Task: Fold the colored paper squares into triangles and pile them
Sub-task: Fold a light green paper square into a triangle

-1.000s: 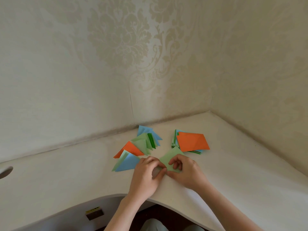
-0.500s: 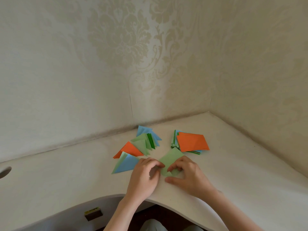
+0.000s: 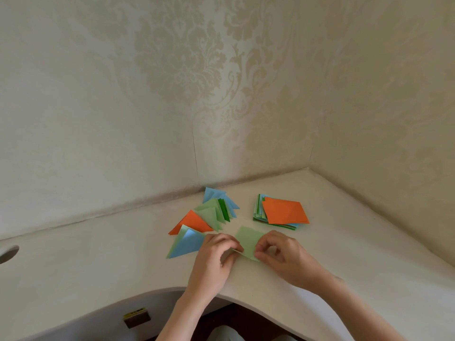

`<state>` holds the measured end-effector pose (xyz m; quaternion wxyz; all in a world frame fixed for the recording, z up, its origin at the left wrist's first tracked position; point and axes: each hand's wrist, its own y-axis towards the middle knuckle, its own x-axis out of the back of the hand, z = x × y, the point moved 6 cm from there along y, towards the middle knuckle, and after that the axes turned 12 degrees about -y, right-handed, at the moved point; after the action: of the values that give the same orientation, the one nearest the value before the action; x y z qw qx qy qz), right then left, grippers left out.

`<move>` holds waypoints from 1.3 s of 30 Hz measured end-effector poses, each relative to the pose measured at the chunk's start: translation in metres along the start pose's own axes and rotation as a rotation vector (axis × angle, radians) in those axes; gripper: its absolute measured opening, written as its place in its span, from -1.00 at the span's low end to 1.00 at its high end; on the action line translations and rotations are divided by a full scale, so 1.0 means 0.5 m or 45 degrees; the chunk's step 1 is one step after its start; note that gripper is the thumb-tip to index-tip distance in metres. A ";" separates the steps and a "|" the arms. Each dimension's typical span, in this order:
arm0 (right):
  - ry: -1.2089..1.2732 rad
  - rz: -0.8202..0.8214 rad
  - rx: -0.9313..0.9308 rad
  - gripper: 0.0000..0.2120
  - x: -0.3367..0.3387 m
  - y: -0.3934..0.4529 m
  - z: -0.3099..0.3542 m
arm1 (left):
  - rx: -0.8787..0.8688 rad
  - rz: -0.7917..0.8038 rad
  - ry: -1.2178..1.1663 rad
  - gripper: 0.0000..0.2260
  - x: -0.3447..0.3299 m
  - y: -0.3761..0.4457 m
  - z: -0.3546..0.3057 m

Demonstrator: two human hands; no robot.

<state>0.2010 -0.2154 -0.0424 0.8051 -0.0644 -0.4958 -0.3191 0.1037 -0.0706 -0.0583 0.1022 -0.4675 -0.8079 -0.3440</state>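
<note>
A light green paper square (image 3: 248, 241) lies on the white desk (image 3: 98, 262) between my hands. My left hand (image 3: 213, 262) pinches its near left edge with curled fingers. My right hand (image 3: 283, 257) pinches its near right corner. To the left, folded triangles (image 3: 209, 217) in blue, green and orange lie in a loose spread. A stack of unfolded squares (image 3: 280, 212) with an orange sheet on top sits behind my right hand.
The desk fits into a wall corner, with patterned wallpaper behind and to the right. Its front edge curves inward near my arms. A round cable hole (image 3: 7, 253) is at the far left. A small dark block (image 3: 136, 319) sits below the desk edge.
My hands have drawn slightly apart along the green paper's near edge. The paper now lies flatter, with more of it showing between my fingers.
</note>
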 end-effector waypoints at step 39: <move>0.076 -0.074 -0.235 -0.70 -0.022 0.007 -0.037 | 0.209 -0.084 -0.060 -0.71 -0.006 0.008 0.023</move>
<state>0.2137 -0.2152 -0.0602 0.8005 -0.1145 -0.4419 -0.3884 0.1106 -0.0640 -0.0663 0.1097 -0.4387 -0.8505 -0.2686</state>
